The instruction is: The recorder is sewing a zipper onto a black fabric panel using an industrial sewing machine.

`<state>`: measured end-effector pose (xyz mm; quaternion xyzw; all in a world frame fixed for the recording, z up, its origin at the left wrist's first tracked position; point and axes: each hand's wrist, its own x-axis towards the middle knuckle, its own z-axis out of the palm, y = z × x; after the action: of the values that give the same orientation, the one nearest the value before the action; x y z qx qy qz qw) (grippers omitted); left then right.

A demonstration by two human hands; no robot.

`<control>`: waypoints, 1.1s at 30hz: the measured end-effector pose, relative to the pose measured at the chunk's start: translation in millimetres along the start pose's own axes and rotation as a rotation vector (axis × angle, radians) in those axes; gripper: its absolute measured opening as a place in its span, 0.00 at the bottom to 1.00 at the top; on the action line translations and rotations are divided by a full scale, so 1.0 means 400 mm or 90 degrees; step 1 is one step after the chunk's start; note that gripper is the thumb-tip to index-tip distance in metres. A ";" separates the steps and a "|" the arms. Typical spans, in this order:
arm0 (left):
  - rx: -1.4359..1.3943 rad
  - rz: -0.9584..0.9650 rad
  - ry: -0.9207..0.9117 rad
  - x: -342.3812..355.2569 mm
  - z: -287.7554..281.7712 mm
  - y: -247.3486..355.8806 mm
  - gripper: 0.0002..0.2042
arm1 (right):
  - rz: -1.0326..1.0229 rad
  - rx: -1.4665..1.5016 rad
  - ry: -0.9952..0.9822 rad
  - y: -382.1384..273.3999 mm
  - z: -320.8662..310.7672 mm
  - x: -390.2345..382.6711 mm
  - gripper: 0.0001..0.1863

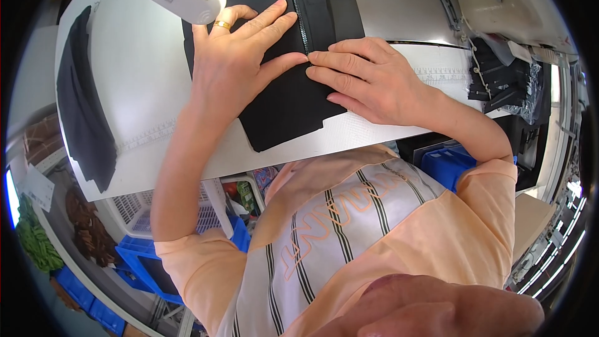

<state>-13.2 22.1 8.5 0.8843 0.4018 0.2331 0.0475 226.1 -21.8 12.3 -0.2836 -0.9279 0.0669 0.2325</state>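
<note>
The black fabric panel [284,115] is lying flat on the white bench [143,81], under both hands, with its metal zipper [299,15] running between them. The left hand [243,47] is resting with fingers spread on the cloth left of the zipper, its thumb reaching toward the zipper's near end. The right hand [374,78] is lying right of the zipper, fingertips at that end; whether they are pinching, I cannot tell. The cloth is looking light and soft, probably creasing easily, the zipper stiffer; holding the flat cloth beside the zipper is seeming best.
</note>
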 end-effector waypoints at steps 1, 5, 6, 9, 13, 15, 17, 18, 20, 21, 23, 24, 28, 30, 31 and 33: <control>0.007 0.008 0.012 0.004 0.002 -0.003 0.23 | -0.001 0.001 0.000 0.002 -0.001 0.003 0.23; -0.009 0.028 0.028 0.023 0.011 -0.025 0.23 | 0.011 -0.020 0.004 0.018 -0.001 0.013 0.22; -0.009 0.028 0.028 0.027 0.014 -0.027 0.23 | 0.016 -0.024 0.005 0.023 -0.001 0.015 0.22; -0.022 0.020 0.050 0.029 0.020 -0.026 0.22 | 0.016 -0.032 0.006 0.034 -0.001 0.027 0.21; 0.053 0.069 0.116 0.034 0.033 -0.030 0.18 | 0.020 -0.041 0.009 0.048 0.002 0.035 0.21; 0.055 0.096 0.156 0.040 0.031 -0.031 0.16 | 0.008 -0.055 0.023 0.056 0.003 0.040 0.21; 0.106 0.086 0.165 0.040 0.035 -0.027 0.14 | 0.008 -0.059 0.023 0.064 0.006 0.044 0.21; 0.106 0.086 0.165 0.043 0.036 -0.024 0.14 | 0.008 -0.063 0.023 0.069 0.007 0.045 0.21; 0.114 0.060 0.165 0.048 0.035 -0.016 0.13 | 0.001 -0.058 0.029 0.084 0.009 0.051 0.21; 0.115 0.060 0.165 0.046 0.037 -0.020 0.13 | -0.006 -0.053 0.036 0.090 0.009 0.054 0.21; 0.128 0.110 0.169 0.042 0.046 -0.030 0.13 | -0.005 -0.052 0.040 0.094 0.011 0.056 0.21; 0.128 0.110 0.170 0.042 0.044 -0.028 0.13 | -0.003 -0.052 0.045 0.098 0.012 0.058 0.21; 0.087 0.095 0.179 0.044 0.038 -0.029 0.12 | -0.017 -0.050 0.055 0.122 0.010 0.074 0.21; 0.074 0.106 0.180 0.043 0.038 -0.030 0.13 | -0.007 -0.048 0.058 0.129 0.014 0.077 0.21; 0.067 0.092 0.167 0.046 0.033 -0.023 0.13 | -0.007 -0.049 0.058 0.133 0.015 0.078 0.21; 0.063 0.075 0.154 0.042 0.027 -0.021 0.14 | 0.006 -0.052 0.067 0.135 0.017 0.082 0.22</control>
<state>-4.3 41.2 2.9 0.8733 0.3627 0.3200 -0.0585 225.7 41.5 5.6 -0.3001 -0.9151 0.0146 0.2688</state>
